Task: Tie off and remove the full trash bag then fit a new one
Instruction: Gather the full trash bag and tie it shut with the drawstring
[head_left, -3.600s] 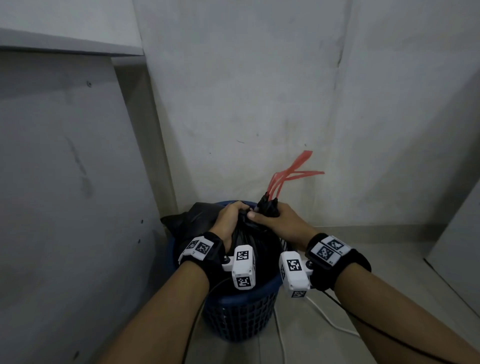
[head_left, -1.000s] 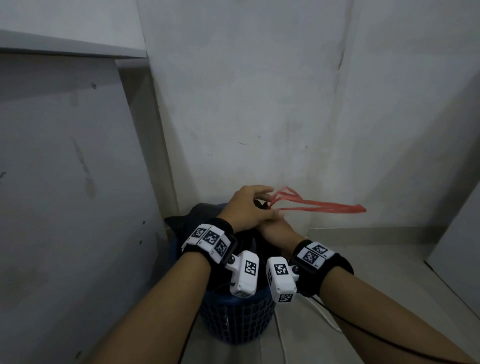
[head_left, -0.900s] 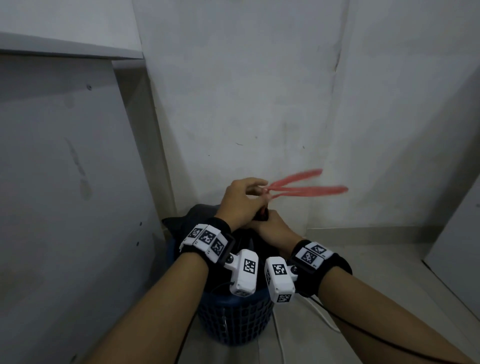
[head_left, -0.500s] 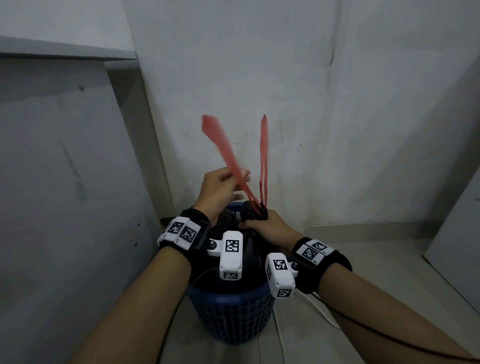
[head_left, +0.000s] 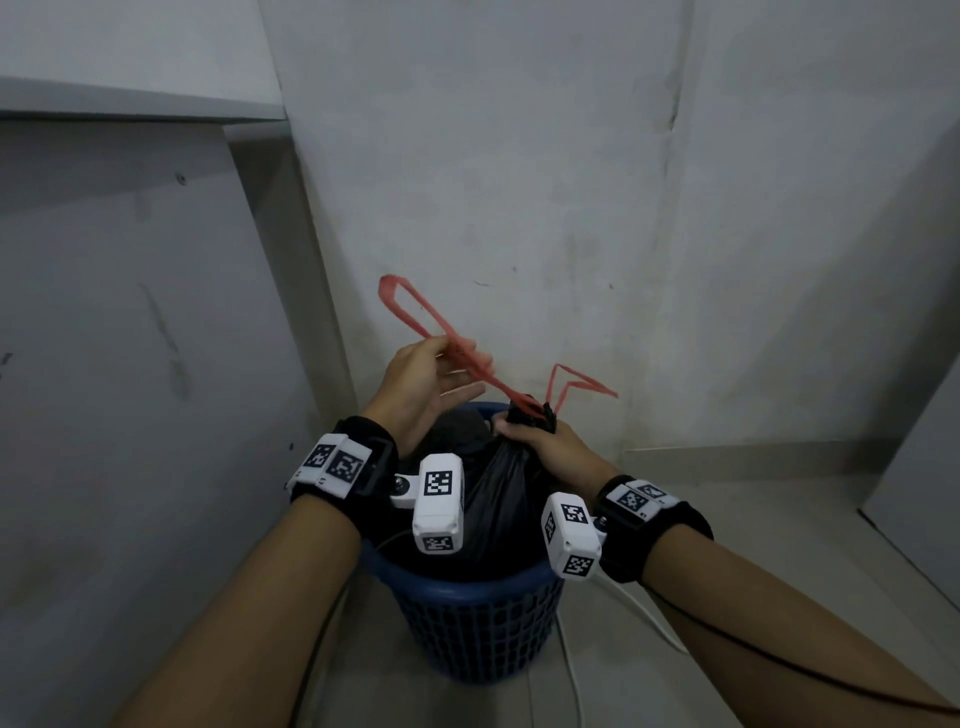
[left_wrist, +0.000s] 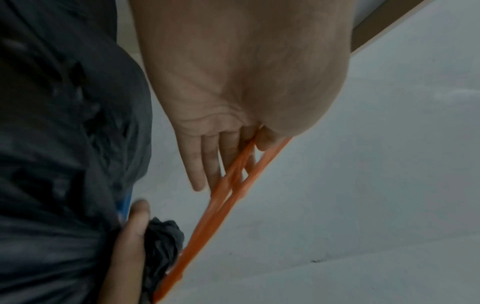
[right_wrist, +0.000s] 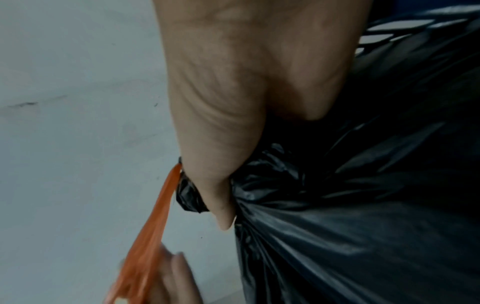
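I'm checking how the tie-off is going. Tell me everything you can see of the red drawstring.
The drawstring is a thin, flat red-orange plastic strip that comes out of the gathered neck of the black bag. One long loop runs up and left through the left hand, which pinches it. A shorter kinked loop sticks out free to the right. The right hand grips the neck just below.

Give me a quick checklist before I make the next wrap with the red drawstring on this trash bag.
1. Bag neck gathered and held: ok, the right hand grips the bunched neck of the black trash bag.
2. Drawstring in hand: ok, the left hand pinches a red drawstring loop.
3. Second loop free: ok, it hangs loose by the neck.
4. Knot formed: cannot tell, the grip hides it.
5. Bag seated in the blue bin: ok, not yet lifted.
6. New bag ready: cannot tell, none in view.
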